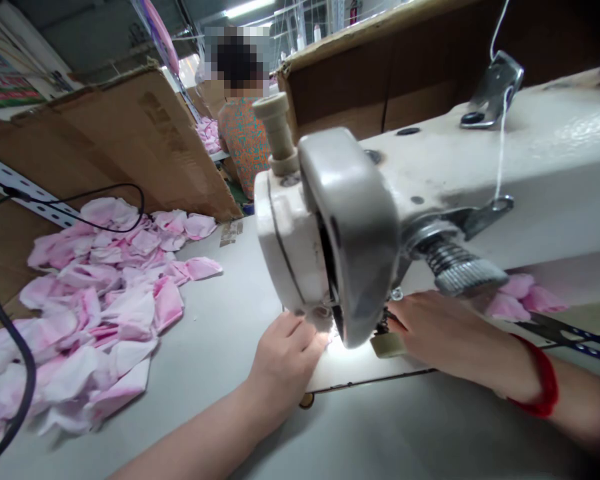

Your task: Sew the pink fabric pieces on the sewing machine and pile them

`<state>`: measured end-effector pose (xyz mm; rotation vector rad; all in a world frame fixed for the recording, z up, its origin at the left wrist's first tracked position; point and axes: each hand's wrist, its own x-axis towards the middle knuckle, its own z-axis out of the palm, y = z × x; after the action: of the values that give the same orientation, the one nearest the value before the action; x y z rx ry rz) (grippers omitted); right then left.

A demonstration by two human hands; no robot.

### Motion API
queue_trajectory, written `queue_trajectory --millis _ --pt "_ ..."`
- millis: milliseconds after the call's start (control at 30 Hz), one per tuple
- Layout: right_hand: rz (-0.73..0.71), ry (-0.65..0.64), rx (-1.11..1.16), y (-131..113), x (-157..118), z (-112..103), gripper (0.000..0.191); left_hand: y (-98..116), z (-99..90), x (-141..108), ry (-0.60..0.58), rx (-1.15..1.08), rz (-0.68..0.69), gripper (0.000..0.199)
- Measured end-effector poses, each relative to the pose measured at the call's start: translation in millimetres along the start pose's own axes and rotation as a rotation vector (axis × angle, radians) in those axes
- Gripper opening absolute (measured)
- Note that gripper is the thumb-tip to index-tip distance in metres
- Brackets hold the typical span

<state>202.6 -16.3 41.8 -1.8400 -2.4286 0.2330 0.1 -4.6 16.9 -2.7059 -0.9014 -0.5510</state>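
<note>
A white industrial sewing machine [290, 233] stands in front of me, its lamp lighting the needle area. My left hand [285, 357] is just left of the needle area, fingers curled and pressed together. A small pale bit shows at its fingertips, too bright to identify. On the other side, my right hand [430, 333] reaches in behind the machine head, with a red band [543, 377] around the wrist. The machine's head hides most of its fingers. The needle and whatever lies under the presser foot are also hidden.
Many pink-and-white fabric pieces [115, 320] are heaped on the left of the table [210, 373]. More pink pieces [523, 297] and dark scissors [575, 337] lie at right. Cardboard [105, 140] walls the back. A black cable [23, 373] hangs left. Another person [245, 133] sits beyond.
</note>
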Motion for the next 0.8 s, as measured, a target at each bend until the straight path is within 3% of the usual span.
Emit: queue_trajectory --millis 200,500,800 --pt "-0.007 0.058 -0.072 -7 -1 9 0.023 4 -0.1 4 0.058 0.006 -0.037 0.017" --pt "-0.027 0.009 0.054 3 0 -3 0.026 0 1.5 3 0.084 0.003 -0.005 0.026" --pt "0.03 -0.011 -0.014 -4 4 6 0.023 -4 -1.6 1 0.032 0.002 0.052 0.02"
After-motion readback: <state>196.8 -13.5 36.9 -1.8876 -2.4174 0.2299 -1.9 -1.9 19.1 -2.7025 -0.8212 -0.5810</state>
